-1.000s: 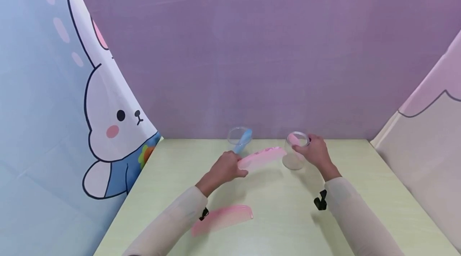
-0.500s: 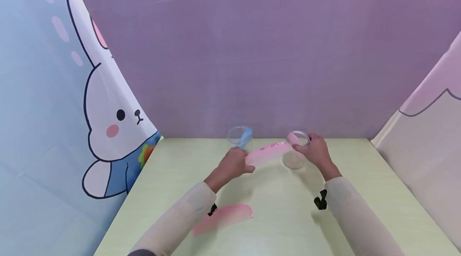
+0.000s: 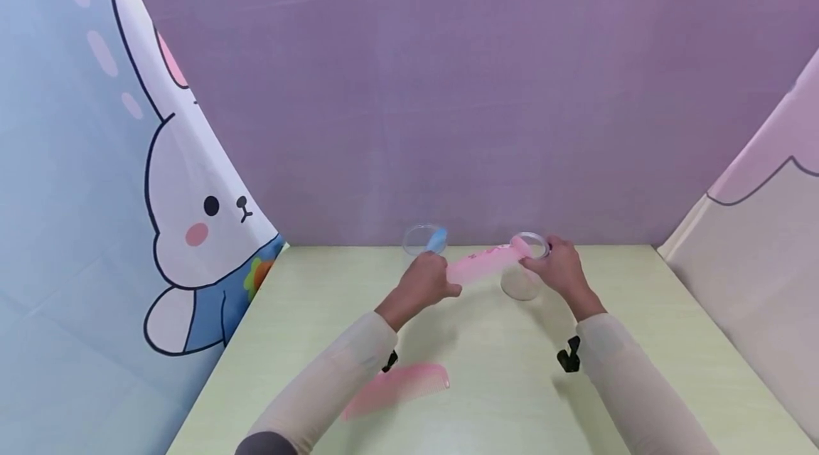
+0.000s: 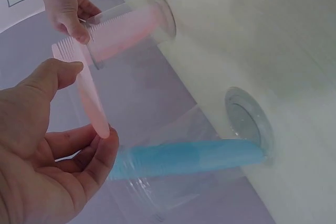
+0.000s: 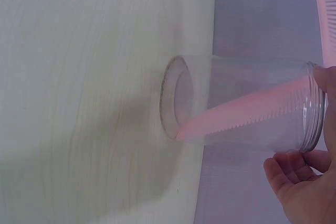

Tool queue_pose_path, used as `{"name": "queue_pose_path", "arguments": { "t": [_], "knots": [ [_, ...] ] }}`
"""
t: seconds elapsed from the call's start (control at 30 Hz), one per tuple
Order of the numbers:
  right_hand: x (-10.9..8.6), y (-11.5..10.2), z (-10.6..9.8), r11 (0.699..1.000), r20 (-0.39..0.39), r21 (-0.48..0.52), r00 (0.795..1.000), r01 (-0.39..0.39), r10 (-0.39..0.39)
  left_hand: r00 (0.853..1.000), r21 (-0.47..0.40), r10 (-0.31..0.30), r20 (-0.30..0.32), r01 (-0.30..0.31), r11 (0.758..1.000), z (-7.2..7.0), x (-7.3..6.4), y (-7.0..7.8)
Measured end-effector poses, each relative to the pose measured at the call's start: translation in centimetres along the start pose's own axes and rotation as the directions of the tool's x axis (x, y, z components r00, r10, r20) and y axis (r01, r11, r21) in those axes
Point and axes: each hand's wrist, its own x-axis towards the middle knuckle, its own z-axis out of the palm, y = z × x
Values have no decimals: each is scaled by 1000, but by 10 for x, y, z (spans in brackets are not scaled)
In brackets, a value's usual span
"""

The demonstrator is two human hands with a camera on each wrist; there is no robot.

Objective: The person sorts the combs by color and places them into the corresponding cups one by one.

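My left hand (image 3: 424, 281) pinches a pink comb (image 3: 476, 267) with a flower print between thumb and fingers. The comb's far end overlaps the mouth of a clear plastic jar (image 5: 247, 74). My right hand (image 3: 561, 269) grips that jar at its rim, thumb on the near side. Inside the jar another pink comb (image 5: 247, 109) leans at a slant from base to rim. A second clear jar (image 4: 239, 109), holding a blue comb (image 4: 194, 158), stands behind my left hand, which partly hides it in the head view.
One more pink comb (image 3: 403, 387) lies on the pale green table (image 3: 499, 398), partly covered by my left sleeve. A purple backdrop (image 3: 409, 99) rises behind the table's back edge. Printed cloths hang at both sides, the left one (image 3: 192, 227) with a rabbit.
My left hand has moved right and slightly up, bringing its comb from just left of the right jar to its mouth. My right hand has stayed on the rim.
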Motion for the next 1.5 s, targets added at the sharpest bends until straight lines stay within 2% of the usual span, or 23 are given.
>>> {"name": "queue_pose_path", "arguments": {
  "t": [0.13,0.3,0.5,0.6,0.67,0.87,0.97,1.1,1.17,1.27,1.37,1.5],
  "knots": [
    [-1,0,0,1000,13,3,1000,-10,10,1000,-3,-30,7,30,1000,-3,6,7],
    [-2,1,-1,1000,19,10,1000,-12,11,1000,39,-27,-8,27,999,-5,11,16],
    [-3,2,0,1000,29,18,999,-20,20,994,197,81,-74,-65,978,-5,16,24],
    [-3,2,0,1000,17,21,1000,-17,16,987,230,113,-115,-84,970,-6,19,28],
    [-3,3,1,1000,5,22,1000,-1,0,986,216,98,-134,-67,974,-7,21,32],
    [-5,3,3,998,-20,37,999,44,-44,990,128,-31,-138,49,991,-9,30,46],
    [-6,3,2,998,-21,48,999,51,-50,989,115,-55,-136,71,991,-10,35,52],
    [-6,1,1,997,-17,50,998,54,-53,989,137,-47,-139,66,988,-13,41,61],
    [-6,0,1,998,-13,48,999,50,-49,990,99,-54,-130,67,993,-16,43,65],
    [-5,0,2,998,-5,44,999,40,-40,991,-36,-62,-117,58,998,-17,46,68],
    [-4,0,3,998,5,49,1000,30,-30,991,-198,-52,-123,27,980,-17,48,68],
    [-3,-1,3,998,9,53,999,31,-31,991,-277,18,-131,-54,959,-16,48,65]
  ]
}}
